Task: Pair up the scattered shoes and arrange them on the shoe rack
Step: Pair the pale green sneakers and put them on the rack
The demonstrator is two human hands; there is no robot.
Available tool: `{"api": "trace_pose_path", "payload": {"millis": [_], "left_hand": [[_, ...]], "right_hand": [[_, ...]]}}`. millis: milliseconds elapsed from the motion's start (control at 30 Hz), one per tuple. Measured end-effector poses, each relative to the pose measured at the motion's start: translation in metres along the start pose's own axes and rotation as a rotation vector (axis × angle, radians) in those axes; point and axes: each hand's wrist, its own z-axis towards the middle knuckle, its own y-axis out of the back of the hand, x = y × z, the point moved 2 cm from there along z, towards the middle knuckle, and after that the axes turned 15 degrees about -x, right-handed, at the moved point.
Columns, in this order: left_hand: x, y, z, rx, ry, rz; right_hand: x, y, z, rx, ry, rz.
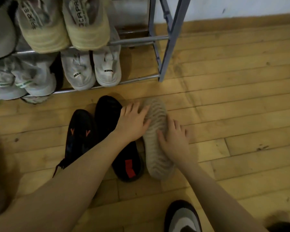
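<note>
A beige shoe (155, 158) lies sole-up on the wooden floor, its ribbed sole facing me. My left hand (132, 123) rests on its left side near the toe, fingers spread. My right hand (174, 139) lies on its right side near the middle, fingers spread. Neither hand has closed around it. Directly left of it lies a black shoe (107, 113) with a red insole label, partly under my left forearm. A second black shoe (80, 133) with orange marks lies further left. The grey shoe rack (167, 39) stands behind.
The rack holds a beige pair (64, 22) on the upper bar, and a white pair (90, 69) and a grey pair (22, 79) on the lower bar. A dark shoe with a grey-white toe (182, 216) is on the floor at bottom right. A white wall runs behind.
</note>
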Motion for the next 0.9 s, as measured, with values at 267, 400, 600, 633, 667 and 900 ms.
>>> {"api": "trace_pose_path", "payload": {"millis": [267,400,600,633,667,900], "left_hand": [[0.003,-0.009,0.004,-0.055,0.076,-0.261],[0.0,0.014,0.005,-0.215,0.06,-0.282],[0.02,0.015,0.004,-0.221,0.075,-0.447],[0.025,0.015,0.001,-0.235,0.087,-0.436],[0.03,0.017,-0.002,-0.249,0.097,-0.422],[0.041,0.029,-0.019,-0.421,0.196,-0.308]], "right_hand": [[0.01,-0.001,-0.005,-0.119,-0.002,0.286],[0.023,0.021,0.002,-0.358,0.094,0.281],[0.04,0.018,0.002,-0.205,0.273,0.292],[0.04,0.017,0.002,-0.182,0.278,0.308],[0.04,0.017,0.003,-0.168,0.29,0.321],[0.052,0.011,0.0,-0.084,0.229,0.302]]}}
